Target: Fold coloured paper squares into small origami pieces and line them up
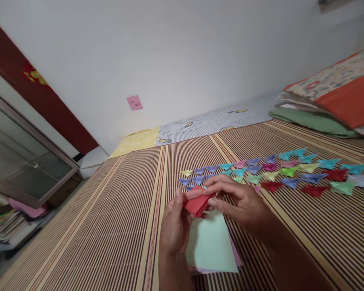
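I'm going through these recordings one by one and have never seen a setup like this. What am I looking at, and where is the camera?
There is no machine here, just a person's two bare hands. The single picture comes from a camera worn on that person's head, looking forward and down. The left hand and right hand hold a folded red paper between them. Below it, a pale green sheet tops some other sheets on a striped mat. Beyond lie rows of small folded paper shapes in many colours.
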`<state>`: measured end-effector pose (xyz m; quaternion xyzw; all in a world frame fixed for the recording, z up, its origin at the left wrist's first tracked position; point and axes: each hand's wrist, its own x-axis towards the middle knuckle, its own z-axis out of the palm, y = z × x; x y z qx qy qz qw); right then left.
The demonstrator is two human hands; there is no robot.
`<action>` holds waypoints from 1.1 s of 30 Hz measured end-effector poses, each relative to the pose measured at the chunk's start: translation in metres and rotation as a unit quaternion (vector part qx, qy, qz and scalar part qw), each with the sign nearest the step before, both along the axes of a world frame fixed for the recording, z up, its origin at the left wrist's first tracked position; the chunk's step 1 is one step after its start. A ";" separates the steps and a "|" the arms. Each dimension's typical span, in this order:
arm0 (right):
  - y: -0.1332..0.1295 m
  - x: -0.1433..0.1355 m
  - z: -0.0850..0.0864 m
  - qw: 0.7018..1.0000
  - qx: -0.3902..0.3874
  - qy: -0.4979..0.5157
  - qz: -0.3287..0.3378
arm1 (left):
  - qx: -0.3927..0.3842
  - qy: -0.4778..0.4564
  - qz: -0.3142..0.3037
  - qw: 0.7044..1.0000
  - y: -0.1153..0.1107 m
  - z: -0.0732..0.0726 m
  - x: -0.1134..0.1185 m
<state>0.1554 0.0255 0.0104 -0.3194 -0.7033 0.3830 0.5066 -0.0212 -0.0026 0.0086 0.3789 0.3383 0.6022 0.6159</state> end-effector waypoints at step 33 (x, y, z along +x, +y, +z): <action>-0.009 -0.005 0.012 0.996 0.053 -0.061 0.034 | -0.026 0.003 0.009 1.000 0.002 -0.002 0.002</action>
